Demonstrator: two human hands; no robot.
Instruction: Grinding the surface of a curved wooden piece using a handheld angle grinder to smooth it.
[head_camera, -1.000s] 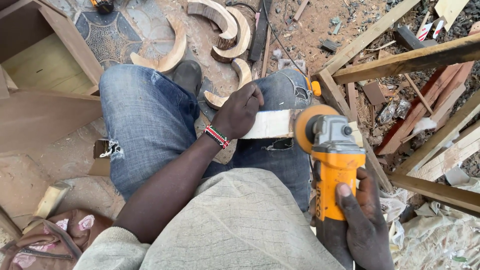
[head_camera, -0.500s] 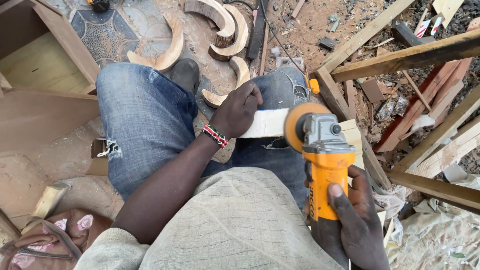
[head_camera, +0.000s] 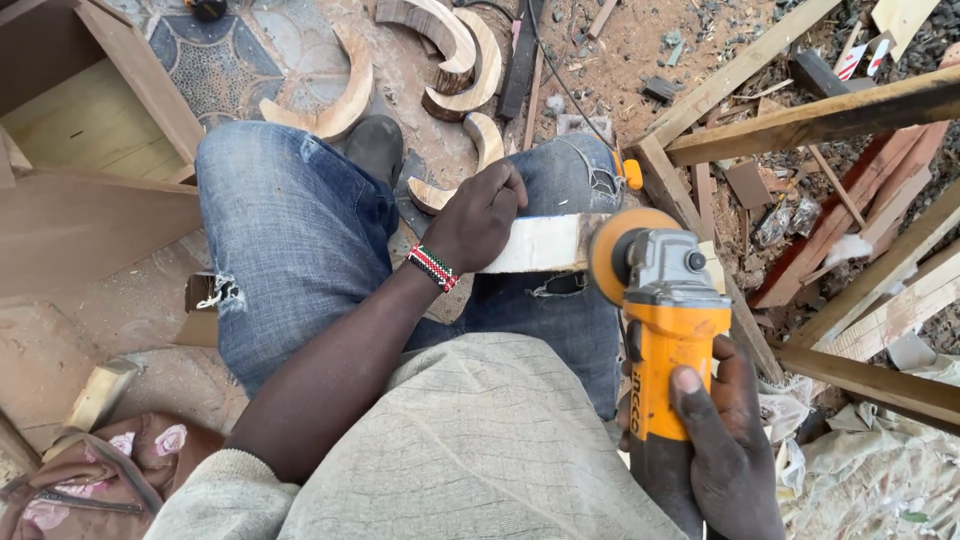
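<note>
I sit with my knees apart in blue jeans. My left hand grips a pale curved wood piece and presses it across my right thigh. My right hand holds the yellow and grey angle grinder by its body. The grinder's round sanding disc touches the right end of the wood piece. A beaded band sits on my left wrist.
Several curved wooden pieces lie on the dusty ground ahead of my knees. Long timber slats and a wooden frame stand at the right. A plywood box is at the left, a patterned bag at bottom left.
The grinder has shifted left along my thigh, bringing its disc against the wood piece's end. My left hand keeps the same hold.
</note>
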